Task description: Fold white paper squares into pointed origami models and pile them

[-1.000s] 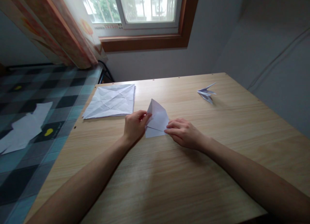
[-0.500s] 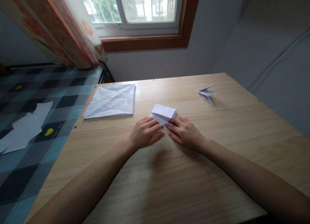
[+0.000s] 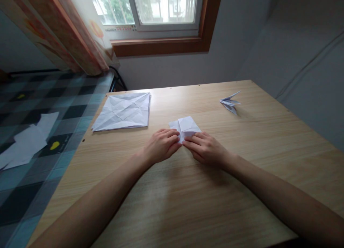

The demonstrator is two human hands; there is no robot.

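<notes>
Two bare hands, left point(image 3: 163, 145) and right point(image 3: 205, 147), work one small piece of folded paper point(image 3: 189, 124) on a pale wood-grain table point(image 3: 172, 205).
The smooth white paper, layered into flat, angular flaps, lies near the middle of the tabletop; the right hand grips its near edge between bent fingers, while the left hand's curled fingertips touch the opposite side, whether pinching or only pressing cannot be told. Beyond them sit one flat, crease-crossed paper stack point(image 3: 122, 112), its sheets too tight to count, and one spiky paper shape point(image 3: 229, 102) with several thin points. Torn-edged white paper point(image 3: 29, 142) rests on checked cloth point(image 3: 20, 205) at left.
</notes>
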